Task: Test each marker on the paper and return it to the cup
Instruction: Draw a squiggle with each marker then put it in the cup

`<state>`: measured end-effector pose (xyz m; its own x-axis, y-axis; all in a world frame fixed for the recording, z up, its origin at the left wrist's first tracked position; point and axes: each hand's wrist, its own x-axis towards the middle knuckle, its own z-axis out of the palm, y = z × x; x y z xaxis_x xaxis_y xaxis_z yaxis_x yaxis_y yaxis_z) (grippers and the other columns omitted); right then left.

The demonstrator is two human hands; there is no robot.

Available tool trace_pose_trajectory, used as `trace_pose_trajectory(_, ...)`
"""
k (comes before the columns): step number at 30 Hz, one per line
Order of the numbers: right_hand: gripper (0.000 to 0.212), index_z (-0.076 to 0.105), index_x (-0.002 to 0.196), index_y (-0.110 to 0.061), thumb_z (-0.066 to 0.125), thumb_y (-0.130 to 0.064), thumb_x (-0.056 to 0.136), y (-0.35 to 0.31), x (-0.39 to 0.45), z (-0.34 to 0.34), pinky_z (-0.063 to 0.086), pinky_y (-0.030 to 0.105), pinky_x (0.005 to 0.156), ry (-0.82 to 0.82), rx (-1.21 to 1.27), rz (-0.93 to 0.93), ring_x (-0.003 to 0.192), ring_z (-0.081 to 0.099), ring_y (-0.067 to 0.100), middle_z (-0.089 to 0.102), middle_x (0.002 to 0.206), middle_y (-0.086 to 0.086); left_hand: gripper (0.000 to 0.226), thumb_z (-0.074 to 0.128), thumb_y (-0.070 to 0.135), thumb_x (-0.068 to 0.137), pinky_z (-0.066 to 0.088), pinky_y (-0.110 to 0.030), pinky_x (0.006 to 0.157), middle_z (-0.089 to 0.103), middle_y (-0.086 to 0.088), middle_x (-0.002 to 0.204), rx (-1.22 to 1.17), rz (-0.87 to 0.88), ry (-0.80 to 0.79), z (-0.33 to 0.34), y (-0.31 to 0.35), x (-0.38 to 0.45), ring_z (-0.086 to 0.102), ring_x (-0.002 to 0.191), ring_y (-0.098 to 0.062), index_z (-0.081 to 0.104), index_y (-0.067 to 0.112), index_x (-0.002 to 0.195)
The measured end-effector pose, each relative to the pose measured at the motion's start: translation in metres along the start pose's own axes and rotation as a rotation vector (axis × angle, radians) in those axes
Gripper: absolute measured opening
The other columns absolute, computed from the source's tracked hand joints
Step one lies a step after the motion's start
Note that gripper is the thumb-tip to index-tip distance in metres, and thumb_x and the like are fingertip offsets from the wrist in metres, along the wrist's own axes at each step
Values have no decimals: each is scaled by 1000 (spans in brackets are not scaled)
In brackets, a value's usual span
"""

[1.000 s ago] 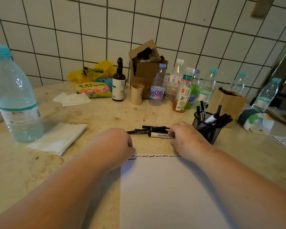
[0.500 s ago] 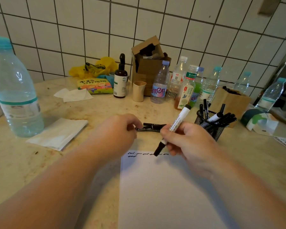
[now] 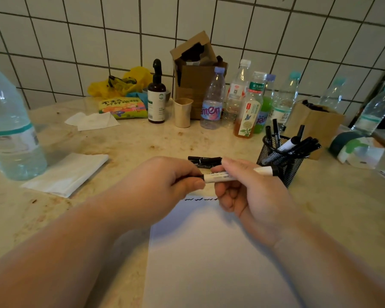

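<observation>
marker (image 3: 220, 176): held level above far edge of paper (image 3: 209, 252), long axis left-right | left hand (image 3: 165, 185) pinches its black left end, likely the cap | right hand (image 3: 249, 192) grips the barrel | cup (image 3: 278, 158) just right and far, nearer right hand | spare markers (image 3: 205, 161) on table (image 3: 342, 207) behind.

Dim warm indoor light, soft shadows, wide-angle bending at edges, forearms perhaps slightly blurred

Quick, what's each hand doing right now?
Left hand: fingers pinch the black cap end of the white marker.
Right hand: fingers curled round the same marker's barrel, holding it level above the paper.
</observation>
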<state>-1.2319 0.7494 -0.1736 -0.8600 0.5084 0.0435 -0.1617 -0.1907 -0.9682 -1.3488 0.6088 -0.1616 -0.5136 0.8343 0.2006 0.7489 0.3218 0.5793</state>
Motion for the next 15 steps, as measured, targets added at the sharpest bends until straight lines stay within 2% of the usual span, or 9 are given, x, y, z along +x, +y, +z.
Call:
trace_pose_trajectory(2,26,75,69,-7,64,-16,91,0,2,-3,32,26,41,22,-55,-42,42,44,18,56,51,12,21,50,41,97,39,-13,54,58,13,67,49,14,-35,-1,0,0,51,64,1,63,39,82)
trace_pose_trajectory(5,22,74,63,-7,64,-13,82,-1,0,-3,29,25,41,4,-125,-124,40,41,19,52,46,13,30,47,40,99,37,-10,53,56,23,63,21,24,-177,-4,1,1,49,59,3,60,36,73)
trace_pose_trajectory(8,22,66,52,-8,56,-10,71,-6,1,-10,24,21,40,17,-37,-186,35,40,15,47,40,8,32,46,39,99,37,-14,55,53,16,58,-78,9,-327,-15,-8,-2,46,53,0,61,29,72)
trace_pose_trajectory(9,22,64,50,-8,54,-9,69,-8,3,-15,19,23,42,36,15,-199,33,39,13,46,39,6,32,47,41,97,38,-19,57,52,14,56,-149,-14,-317,-19,-12,-2,44,52,-1,62,27,72)
trace_pose_trajectory(10,22,64,50,-8,54,-9,70,-8,4,-20,16,27,44,48,37,-203,32,38,12,46,39,5,32,49,44,94,38,-25,58,50,12,53,-240,-47,-249,-23,-16,-1,43,52,-5,63,27,72)
trace_pose_trajectory(12,22,67,57,-7,58,-12,76,-5,3,-23,16,31,46,40,-35,-164,37,38,14,48,42,6,34,49,50,91,37,-32,57,48,12,52,-387,-124,-6,-25,-21,3,43,53,-11,67,28,72)
trace_pose_trajectory(13,21,70,64,-6,62,-13,81,-1,2,-20,19,30,45,16,-114,-125,41,39,15,51,46,7,35,48,50,94,38,-32,57,51,12,54,-367,-166,109,-23,-22,6,45,53,-12,67,29,74)
trace_pose_trajectory(15,16,73,76,-7,67,-15,89,7,-1,-12,31,25,44,-46,-299,-43,48,45,17,60,56,8,33,43,48,99,41,-30,55,60,8,67,-89,-238,211,-15,-19,11,52,59,-13,64,30,81)
